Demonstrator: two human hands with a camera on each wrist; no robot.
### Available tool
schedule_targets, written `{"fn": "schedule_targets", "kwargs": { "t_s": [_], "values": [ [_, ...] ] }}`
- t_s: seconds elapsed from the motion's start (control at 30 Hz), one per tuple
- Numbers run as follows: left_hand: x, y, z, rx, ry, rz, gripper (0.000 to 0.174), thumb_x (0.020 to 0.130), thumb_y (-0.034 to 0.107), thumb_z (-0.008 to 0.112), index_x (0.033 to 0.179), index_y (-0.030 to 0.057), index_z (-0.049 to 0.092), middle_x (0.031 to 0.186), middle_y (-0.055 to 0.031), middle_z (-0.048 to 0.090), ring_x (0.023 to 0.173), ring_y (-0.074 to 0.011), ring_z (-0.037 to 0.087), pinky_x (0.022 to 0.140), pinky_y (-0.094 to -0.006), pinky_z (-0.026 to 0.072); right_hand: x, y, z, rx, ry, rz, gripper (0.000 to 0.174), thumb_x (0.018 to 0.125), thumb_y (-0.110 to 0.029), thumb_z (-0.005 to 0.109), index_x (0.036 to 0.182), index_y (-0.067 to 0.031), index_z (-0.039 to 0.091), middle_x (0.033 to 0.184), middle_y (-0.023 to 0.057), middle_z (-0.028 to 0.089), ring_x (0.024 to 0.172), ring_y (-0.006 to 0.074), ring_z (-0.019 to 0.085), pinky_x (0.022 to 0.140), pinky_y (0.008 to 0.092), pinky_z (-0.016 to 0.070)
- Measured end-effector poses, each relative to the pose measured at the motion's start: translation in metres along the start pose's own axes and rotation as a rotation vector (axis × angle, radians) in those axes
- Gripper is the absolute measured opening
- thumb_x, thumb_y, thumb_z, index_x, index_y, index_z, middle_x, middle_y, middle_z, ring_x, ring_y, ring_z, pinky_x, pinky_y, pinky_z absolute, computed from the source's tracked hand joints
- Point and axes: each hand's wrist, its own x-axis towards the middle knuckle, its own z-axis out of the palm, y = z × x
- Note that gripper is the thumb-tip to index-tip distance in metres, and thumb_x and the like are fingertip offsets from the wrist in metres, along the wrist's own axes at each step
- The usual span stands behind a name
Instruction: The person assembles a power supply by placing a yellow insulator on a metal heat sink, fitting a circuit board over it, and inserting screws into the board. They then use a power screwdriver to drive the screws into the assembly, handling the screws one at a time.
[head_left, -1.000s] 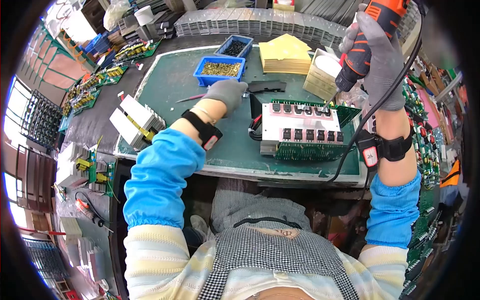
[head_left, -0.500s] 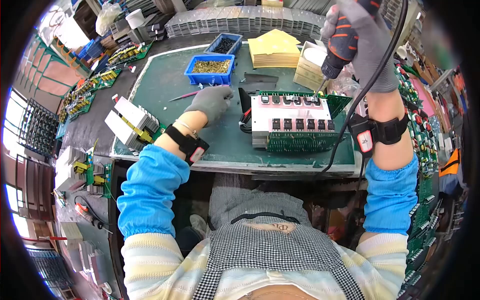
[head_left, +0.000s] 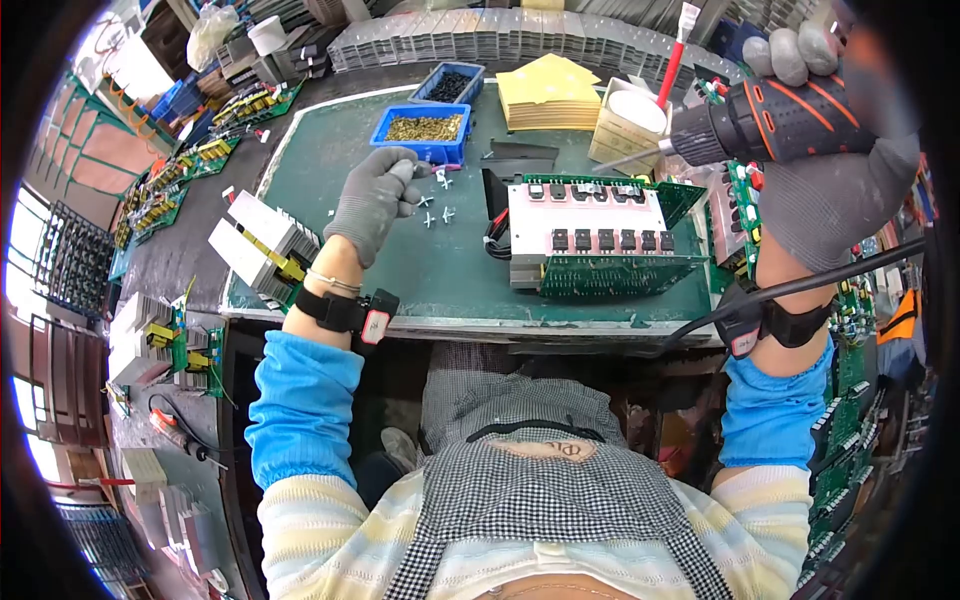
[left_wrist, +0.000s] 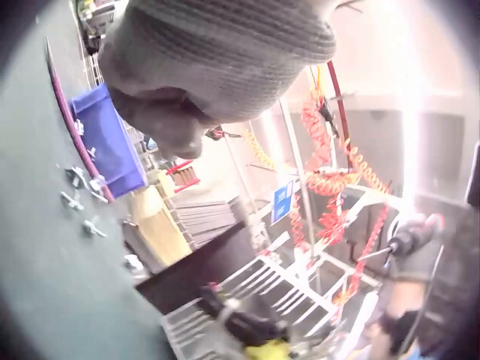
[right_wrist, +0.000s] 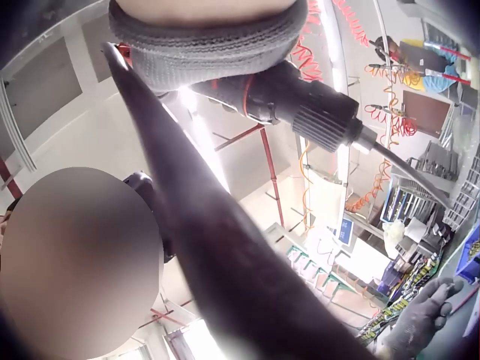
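My gloved right hand (head_left: 840,180) grips an orange and black power screwdriver (head_left: 765,120). Its long bit points left over the far side of a white metal block (head_left: 590,215) with green circuit boards. Black components line the top of the block in two rows. My gloved left hand (head_left: 372,205) is over the table, left of the block, with its fingers curled. I cannot tell whether it holds anything, as its palm is hidden. Close to its fingertips lie several small white pieces (left_wrist: 73,200) and a thin pinkish-purple tool (left_wrist: 66,112).
A blue bin of brass-coloured parts (head_left: 379,138) and another of black parts (head_left: 421,83) stand behind my left hand. Right of them are a stack of yellow sheets (head_left: 548,100) and a box (head_left: 610,140). A black cable (head_left: 800,285) crosses my right wrist.
My right hand has lifted the screwdriver off the block, swinging it rightward and nearly level. My left hand has drawn back left, uncovering small white pieces on the table.
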Motion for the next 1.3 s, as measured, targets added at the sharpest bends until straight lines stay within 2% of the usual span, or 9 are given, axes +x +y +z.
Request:
{"fn": "schedule_targets", "kwargs": {
  "t_s": [0.1,0.2,0.4,0.43,0.57,0.77,1.17,1.27,1.3],
  "values": [
    [0.000,-0.007,-0.003,-0.606,-0.246,0.060,0.022,0.105,0.009,0.053,0.121,-0.0028,0.061,0.113,-0.0133,0.068,0.091,-0.0120,0.067,0.071,-0.0198,0.0568,-0.006,0.003,0.006,-0.096,0.019,-0.045,0.030,0.091,-0.019,0.066,0.116,-0.0058,0.058,0.088,0.0080,0.063,0.077,0.0209,0.062,0.071,0.0339,0.0509],
    [-0.006,-0.002,0.002,-0.823,-0.431,-0.065,0.021,0.102,0.006,0.056,0.121,-0.0028,0.060,0.118,-0.0160,0.067,0.100,-0.0161,0.068,0.077,-0.0211,0.0594,-0.011,0.006,0.014,-0.198,0.036,-0.099,0.029,0.090,-0.018,0.066,0.116,-0.0060,0.059,0.090,0.0087,0.063,0.079,0.0222,0.062,0.072,0.0350,0.0510],
    [-0.054,0.032,0.041,-0.469,-0.390,0.184,0.040,0.096,0.003,0.066,0.134,-0.0031,0.056,0.121,-0.0168,0.066,0.104,-0.0201,0.068,0.086,-0.0284,0.0592,-0.027,0.006,0.030,-0.386,0.047,-0.213,0.029,0.090,-0.016,0.065,0.117,-0.0063,0.060,0.094,0.0102,0.063,0.083,0.0247,0.062,0.074,0.0372,0.0511],
    [-0.057,0.033,0.046,-0.445,-0.435,0.237,0.054,0.094,0.006,0.070,0.142,-0.0040,0.048,0.120,-0.0167,0.067,0.102,-0.0202,0.068,0.088,-0.0319,0.0586,-0.028,0.006,0.031,-0.409,0.043,-0.229,0.029,0.090,-0.015,0.065,0.118,-0.0064,0.060,0.094,0.0104,0.063,0.084,0.0251,0.062,0.075,0.0376,0.0512],
    [-0.070,0.040,0.056,-0.430,-0.496,0.334,0.070,0.092,0.002,0.070,0.152,-0.0040,0.036,0.119,-0.0184,0.067,0.098,-0.0217,0.069,0.084,-0.0335,0.0586,-0.030,0.007,0.031,-0.479,0.017,-0.268,0.030,0.090,-0.014,0.064,0.118,-0.0066,0.061,0.097,0.0114,0.063,0.087,0.0268,0.062,0.077,0.0390,0.0513],
    [-0.078,0.043,0.060,-0.383,-0.465,0.307,0.070,0.091,-0.002,0.069,0.152,-0.0042,0.035,0.120,-0.0197,0.067,0.100,-0.0231,0.069,0.082,-0.0359,0.0603,-0.037,0.006,0.026,-0.553,-0.018,-0.322,0.030,0.089,-0.012,0.063,0.119,-0.0070,0.062,0.101,0.0128,0.063,0.091,0.0293,0.062,0.079,0.0412,0.0515],
    [-0.081,0.042,0.074,-0.351,-0.377,0.339,0.071,0.089,-0.002,0.071,0.151,-0.0040,0.036,0.120,-0.0188,0.068,0.103,-0.0226,0.070,0.087,-0.0335,0.0600,-0.039,0.006,0.018,-0.618,-0.075,-0.371,0.033,0.088,-0.008,0.061,0.121,-0.0077,0.064,0.109,0.0157,0.063,0.099,0.0343,0.063,0.085,0.0456,0.0519],
    [-0.076,0.035,0.075,0.187,-0.225,0.864,0.074,0.087,-0.007,0.071,0.152,-0.0007,0.038,0.117,-0.0171,0.071,0.102,-0.0215,0.071,0.088,-0.0323,0.0589,-0.034,0.000,0.013,-0.624,-0.108,-0.387,0.033,0.088,-0.007,0.061,0.121,-0.0078,0.064,0.112,0.0164,0.063,0.101,0.0355,0.063,0.086,0.0467,0.0519],
    [-0.075,0.033,0.076,0.218,-0.210,0.907,0.071,0.086,-0.006,0.072,0.150,0.0007,0.041,0.114,-0.0154,0.072,0.099,-0.0217,0.072,0.086,-0.0319,0.0588,-0.032,-0.002,0.012,-0.628,-0.120,-0.393,0.034,0.088,-0.007,0.061,0.122,-0.0079,0.064,0.112,0.0166,0.063,0.102,0.0359,0.063,0.086,0.0471,0.0520]
  ]
}}
